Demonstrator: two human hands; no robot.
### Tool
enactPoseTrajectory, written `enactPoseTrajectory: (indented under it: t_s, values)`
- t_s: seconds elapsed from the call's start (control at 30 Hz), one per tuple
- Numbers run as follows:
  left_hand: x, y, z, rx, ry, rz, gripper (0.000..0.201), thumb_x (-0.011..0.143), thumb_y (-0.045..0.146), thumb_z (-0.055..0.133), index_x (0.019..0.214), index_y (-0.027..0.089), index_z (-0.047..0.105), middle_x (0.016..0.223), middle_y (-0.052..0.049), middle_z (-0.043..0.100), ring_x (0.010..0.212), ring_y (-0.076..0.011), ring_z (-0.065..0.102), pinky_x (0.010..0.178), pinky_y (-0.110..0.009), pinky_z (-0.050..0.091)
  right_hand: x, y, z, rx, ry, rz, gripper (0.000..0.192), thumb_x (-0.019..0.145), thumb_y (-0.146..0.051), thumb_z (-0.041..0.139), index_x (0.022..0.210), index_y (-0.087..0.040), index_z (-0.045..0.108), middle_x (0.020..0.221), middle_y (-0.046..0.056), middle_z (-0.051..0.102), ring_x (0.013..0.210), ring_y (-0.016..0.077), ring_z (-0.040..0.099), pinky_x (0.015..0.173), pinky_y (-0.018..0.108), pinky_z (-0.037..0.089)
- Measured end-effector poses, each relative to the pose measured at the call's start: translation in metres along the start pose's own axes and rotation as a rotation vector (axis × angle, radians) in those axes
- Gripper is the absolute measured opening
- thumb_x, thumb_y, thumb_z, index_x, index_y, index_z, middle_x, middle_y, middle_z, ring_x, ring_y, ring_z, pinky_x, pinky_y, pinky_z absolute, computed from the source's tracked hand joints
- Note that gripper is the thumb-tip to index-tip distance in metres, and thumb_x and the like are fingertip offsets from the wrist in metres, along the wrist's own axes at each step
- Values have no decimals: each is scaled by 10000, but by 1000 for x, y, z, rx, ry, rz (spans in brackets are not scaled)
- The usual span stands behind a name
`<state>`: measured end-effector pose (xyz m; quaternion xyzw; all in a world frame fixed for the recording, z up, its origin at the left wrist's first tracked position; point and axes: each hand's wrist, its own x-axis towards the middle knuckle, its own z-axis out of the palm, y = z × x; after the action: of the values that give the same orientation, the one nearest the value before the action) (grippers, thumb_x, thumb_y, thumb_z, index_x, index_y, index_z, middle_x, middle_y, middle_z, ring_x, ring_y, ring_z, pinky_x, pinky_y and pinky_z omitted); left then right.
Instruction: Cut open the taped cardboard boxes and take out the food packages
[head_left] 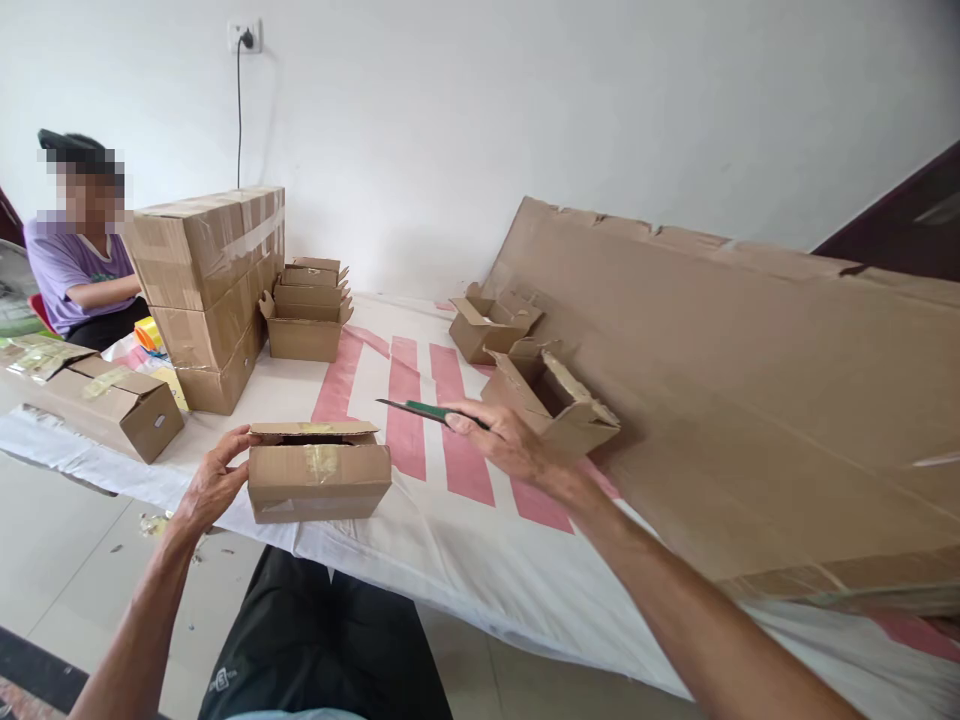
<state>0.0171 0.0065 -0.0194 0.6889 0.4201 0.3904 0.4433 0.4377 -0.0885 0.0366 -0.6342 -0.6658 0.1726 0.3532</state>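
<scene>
My right hand (499,435) grips a box cutter (427,410) with a green handle, its thin dark blade pointing left above the table. Against the left end of a small cardboard box (322,490), my left hand (214,480) holds on with thumb and fingers at its upper corner. That box stands at the table's near edge. A strip of yellowed tape crosses its front, and its top flaps are parted by a dark gap. Just beyond my right hand lies an open cardboard box (551,400), tilted, with ragged flaps.
Taped boxes (217,300) are stacked at the left, with several open boxes (304,330) beside them. More taped boxes (120,405) lie at the far left. A large cardboard sheet (735,400) leans at the right. A person (82,260) sits behind the stack.
</scene>
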Motion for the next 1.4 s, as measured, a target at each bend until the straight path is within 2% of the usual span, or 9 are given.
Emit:
enactPoseTrajectory:
  t_s: [0.07, 0.2, 0.33, 0.47, 0.6, 0.77, 1.03, 1.27, 1.4]
  values:
    - [2, 3, -3, 34, -19, 9, 465, 817, 553, 821, 1172, 252, 826, 1585, -133, 598, 1481, -390, 544, 1079, -436, 582, -24, 35, 29, 34, 122, 90, 444, 928, -612, 520, 997, -236, 747, 792, 33, 693, 726, 247, 609, 672, 373, 494]
    - [3, 15, -10, 71, -113, 65, 484, 866, 562, 789, 1257, 279, 815, 1572, -128, 616, 1542, -394, 470, 1087, -418, 578, -73, 94, 94, -75, 267, 106, 380, 946, -557, 520, 1045, -248, 720, 934, 100, 716, 939, 328, 664, 866, 475, 539]
    - [4, 19, -22, 120, -199, 36, 659, 843, 612, 811, 1419, 300, 734, 1672, -134, 515, 1554, -427, 448, 1059, -440, 594, -89, 112, 118, -177, 248, 111, 373, 936, -513, 530, 1052, -222, 732, 986, 155, 726, 1010, 379, 648, 960, 570, 508]
    - [7, 14, -34, 181, -295, 30, 974, 694, 655, 923, 1566, 375, 592, 1757, -118, 388, 1562, -474, 420, 1083, -504, 577, -71, 80, 111, 91, 267, 153, 471, 950, -594, 574, 1193, -215, 713, 1202, 170, 724, 1182, 375, 655, 1050, 568, 503]
    - [12, 12, -34, 204, -353, 39, 1327, 591, 647, 994, 1711, 386, 331, 1790, -161, 297, 1592, -499, 356, 1141, -577, 526, -46, 23, 110, 501, 97, 109, 642, 947, -656, 634, 1440, -248, 593, 1471, 154, 644, 1349, 330, 622, 1112, 508, 508]
    - [19, 17, -29, 309, -370, 40, 1480, 553, 694, 989, 1750, 323, 202, 1780, -212, 256, 1579, -520, 355, 1151, -619, 516, -35, -21, 117, 564, -64, 28, 837, 890, -633, 728, 1591, -272, 444, 1578, 161, 535, 1421, 337, 551, 1123, 525, 512]
    - [9, 32, -13, 425, -400, 103, 1408, 597, 692, 959, 1741, 305, 234, 1700, -171, 339, 1518, -451, 443, 1200, -591, 498, -48, -35, 108, 262, -35, 85, 820, 884, -500, 743, 1602, -307, 396, 1494, 134, 562, 1293, 327, 626, 1043, 526, 567]
    - [-4, 37, 22, 576, -151, 35, 1074, 815, 628, 799, 1705, 233, 344, 1663, -178, 432, 1513, -444, 477, 1247, -605, 428, -42, -53, 105, -43, 102, 82, 709, 924, -432, 666, 1573, -215, 480, 1483, 190, 646, 1344, 391, 637, 1072, 567, 550]
    - [-12, 31, 22, 378, -49, 52, 766, 987, 552, 608, 1669, 258, 423, 1681, -145, 478, 1511, -392, 508, 1186, -538, 507, -49, -39, 99, 136, 214, 134, 501, 1062, -444, 426, 1476, -213, 587, 1280, 140, 769, 1031, 288, 768, 920, 444, 610]
